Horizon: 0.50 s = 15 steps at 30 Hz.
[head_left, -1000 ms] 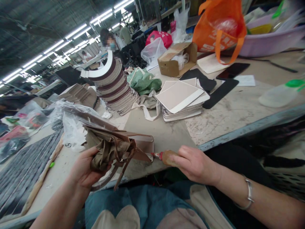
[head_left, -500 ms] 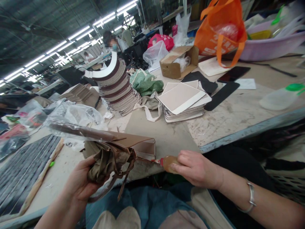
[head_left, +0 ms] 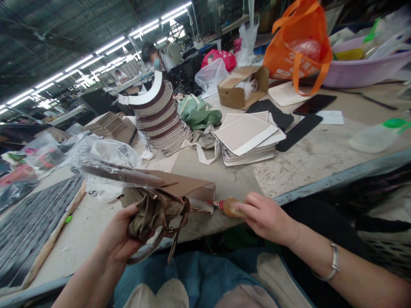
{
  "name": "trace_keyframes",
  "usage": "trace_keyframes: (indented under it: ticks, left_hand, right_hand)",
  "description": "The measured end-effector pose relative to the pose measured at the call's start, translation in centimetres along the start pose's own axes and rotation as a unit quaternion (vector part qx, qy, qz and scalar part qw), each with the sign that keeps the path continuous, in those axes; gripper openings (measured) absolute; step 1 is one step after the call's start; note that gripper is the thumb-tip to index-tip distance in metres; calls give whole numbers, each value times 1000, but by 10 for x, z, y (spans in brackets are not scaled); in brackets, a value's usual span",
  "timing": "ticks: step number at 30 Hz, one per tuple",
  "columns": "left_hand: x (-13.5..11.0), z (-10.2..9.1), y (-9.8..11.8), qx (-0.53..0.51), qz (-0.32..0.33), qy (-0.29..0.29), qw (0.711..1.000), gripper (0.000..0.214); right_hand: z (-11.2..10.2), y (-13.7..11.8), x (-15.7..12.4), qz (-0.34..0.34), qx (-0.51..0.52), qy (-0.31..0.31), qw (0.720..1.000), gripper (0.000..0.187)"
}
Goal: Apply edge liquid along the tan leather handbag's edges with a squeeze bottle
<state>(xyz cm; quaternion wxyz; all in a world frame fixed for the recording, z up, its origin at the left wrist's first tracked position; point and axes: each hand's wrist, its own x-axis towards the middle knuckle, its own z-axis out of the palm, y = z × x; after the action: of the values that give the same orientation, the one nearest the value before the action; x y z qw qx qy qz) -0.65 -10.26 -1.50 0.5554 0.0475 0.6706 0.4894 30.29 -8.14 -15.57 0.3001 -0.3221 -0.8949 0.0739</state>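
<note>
My left hand is closed around the bunched olive cloth lining of a brown handbag. The bag lies on its side, with its stiff open edge facing right. Straps and a buckle hang down from it, and clear plastic wraps a brown part on top. Pinched in my right hand is a small amber glue bottle with a red neck. Its tip is at the lower corner of the bag's open edge; whether it touches is hard to make out.
Behind the bag stand a tall stack of curved pieces and a pile of beige panels. A cardboard box, an orange bag and a purple basin sit farther back. Dark strips lie at left.
The bag and my left hand have shifted slightly right and up. The bottle's tip has moved up and slightly right, to the corner of the bag's edge.
</note>
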Motion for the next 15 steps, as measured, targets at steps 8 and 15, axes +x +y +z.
trace_keyframes:
  ticks: [8,15]
  left_hand:
    - [8,27,10,41,7,-3,999,18]
    - [12,32,10,30,21,-19,999,16]
  right_hand:
    - [-6,5,-7,21,34,50,998,17]
    - [-8,1,-8,-19,27,-9,999,19]
